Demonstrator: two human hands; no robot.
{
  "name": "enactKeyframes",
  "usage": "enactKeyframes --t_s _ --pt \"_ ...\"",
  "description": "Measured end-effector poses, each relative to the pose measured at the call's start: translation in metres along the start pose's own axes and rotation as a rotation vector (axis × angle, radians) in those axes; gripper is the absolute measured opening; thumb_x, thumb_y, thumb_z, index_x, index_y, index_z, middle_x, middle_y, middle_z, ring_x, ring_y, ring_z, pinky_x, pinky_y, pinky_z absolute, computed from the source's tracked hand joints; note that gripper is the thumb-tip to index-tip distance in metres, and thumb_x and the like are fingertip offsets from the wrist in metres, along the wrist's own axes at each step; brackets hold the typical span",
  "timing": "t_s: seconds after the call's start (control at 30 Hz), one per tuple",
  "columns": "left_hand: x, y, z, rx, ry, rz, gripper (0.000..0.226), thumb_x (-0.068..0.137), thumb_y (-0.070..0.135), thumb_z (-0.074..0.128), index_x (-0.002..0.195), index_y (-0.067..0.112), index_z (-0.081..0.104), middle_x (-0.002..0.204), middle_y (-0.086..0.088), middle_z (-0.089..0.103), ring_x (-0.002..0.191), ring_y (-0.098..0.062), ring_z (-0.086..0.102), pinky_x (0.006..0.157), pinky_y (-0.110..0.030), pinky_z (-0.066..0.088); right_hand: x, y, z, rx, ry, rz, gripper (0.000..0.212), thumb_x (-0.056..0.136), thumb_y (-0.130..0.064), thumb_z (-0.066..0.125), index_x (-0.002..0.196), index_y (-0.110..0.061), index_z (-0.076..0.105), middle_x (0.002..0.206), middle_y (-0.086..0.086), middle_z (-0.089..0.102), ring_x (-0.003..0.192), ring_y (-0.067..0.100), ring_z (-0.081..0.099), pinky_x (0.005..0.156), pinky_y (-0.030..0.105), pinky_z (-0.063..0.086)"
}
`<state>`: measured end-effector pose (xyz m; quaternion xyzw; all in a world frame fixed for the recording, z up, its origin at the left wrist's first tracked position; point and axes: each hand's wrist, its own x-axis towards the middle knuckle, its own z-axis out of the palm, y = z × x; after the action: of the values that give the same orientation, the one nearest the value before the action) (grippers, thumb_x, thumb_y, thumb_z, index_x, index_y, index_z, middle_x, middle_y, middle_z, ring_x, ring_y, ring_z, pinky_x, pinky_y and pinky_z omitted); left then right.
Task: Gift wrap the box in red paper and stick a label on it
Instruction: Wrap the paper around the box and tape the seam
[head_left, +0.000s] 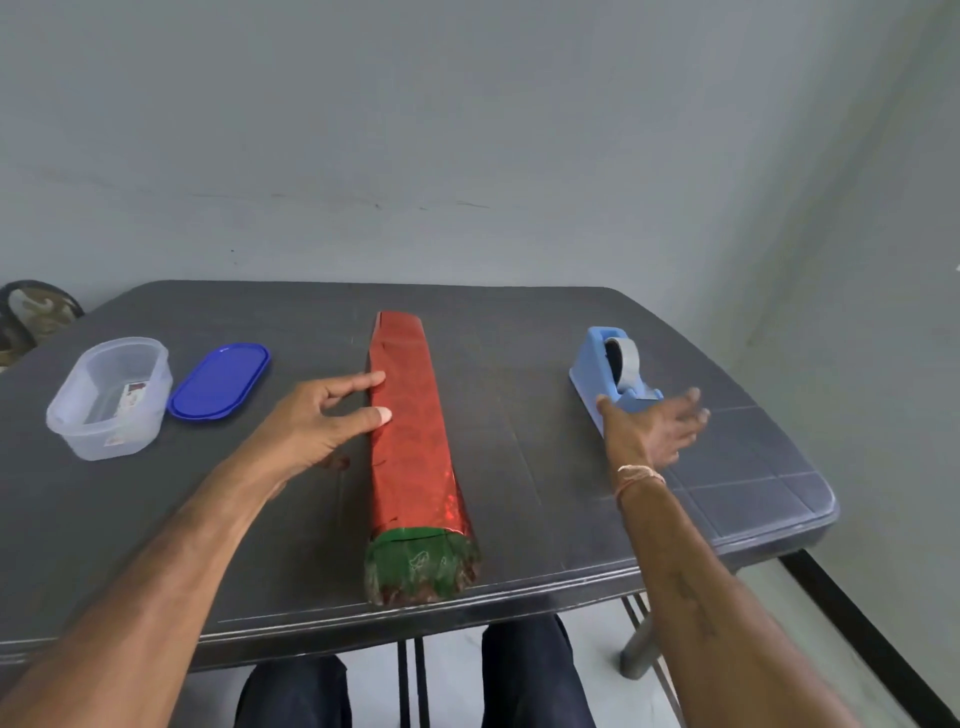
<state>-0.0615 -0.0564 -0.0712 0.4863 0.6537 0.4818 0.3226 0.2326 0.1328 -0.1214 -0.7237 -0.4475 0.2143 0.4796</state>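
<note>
A long roll of shiny red wrapping paper lies down the middle of the dark table, with green paper showing at its near end. My left hand is open; its thumb and forefinger tips touch the roll's left edge. At the left stands a clear plastic box with a small label lying inside it, and its blue lid lies beside it. My right hand hovers open, fingers spread, right beside the near end of the blue tape dispenser.
The dark plastic table ends close on the right and at the near edge, above my knees. A grey wall stands behind it. A chair with a patterned bag shows at the far left.
</note>
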Motion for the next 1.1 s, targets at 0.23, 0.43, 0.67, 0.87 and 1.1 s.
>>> enactKeyframes --t_s 0.23,0.43,0.67,0.87,1.1 --pt "0.003 -0.002 0.0 0.012 -0.006 0.002 0.053 0.088 0.025 0.078 0.136 0.037 0.062 0.13 0.022 0.051 0.128 0.004 0.035 0.103 -0.024 0.027 -0.01 0.008 -0.004 -0.008 -0.058 -0.038 0.047 0.078 -0.028 0.082 0.115 -0.009 0.06 0.112 0.017 0.069 0.1 0.04 0.065 0.085 0.044 0.052" --pt "0.004 -0.008 -0.002 0.021 0.005 0.007 0.052 0.087 0.028 0.079 0.135 0.039 0.063 0.134 0.023 0.051 0.13 0.005 0.036 0.1 -0.019 0.033 -0.031 -0.005 0.013 -0.016 -0.172 -0.155 0.051 0.079 -0.036 0.08 0.12 -0.014 0.059 0.109 0.01 0.07 0.097 0.035 0.067 0.081 0.038 0.051" --pt "0.005 -0.009 -0.003 0.023 -0.002 -0.014 0.052 0.085 0.032 0.08 0.132 0.044 0.063 0.144 0.019 0.052 0.137 0.0 0.036 0.097 -0.017 0.038 -0.01 -0.025 0.013 0.025 -0.467 -0.166 0.042 0.088 -0.053 0.071 0.096 -0.011 0.066 0.082 -0.003 0.062 0.082 0.022 0.06 0.076 0.036 0.052" --pt "0.004 -0.006 0.0 -0.003 -0.003 -0.031 0.052 0.087 0.026 0.078 0.134 0.041 0.062 0.138 0.022 0.047 0.13 0.001 0.035 0.05 -0.002 0.044 0.026 -0.062 0.004 0.009 -0.679 0.02 0.034 0.093 -0.021 0.073 0.113 0.005 0.064 0.12 0.024 0.062 0.105 0.038 0.067 0.082 0.052 0.062" --pt "0.002 -0.006 -0.002 -0.002 -0.008 -0.032 0.053 0.085 0.032 0.08 0.134 0.044 0.062 0.148 0.016 0.051 0.13 0.004 0.035 0.113 -0.035 0.03 0.022 -0.07 0.004 0.045 -0.726 0.142 0.036 0.095 -0.01 0.071 0.124 0.007 0.058 0.126 0.022 0.057 0.106 0.044 0.067 0.07 0.053 0.063"
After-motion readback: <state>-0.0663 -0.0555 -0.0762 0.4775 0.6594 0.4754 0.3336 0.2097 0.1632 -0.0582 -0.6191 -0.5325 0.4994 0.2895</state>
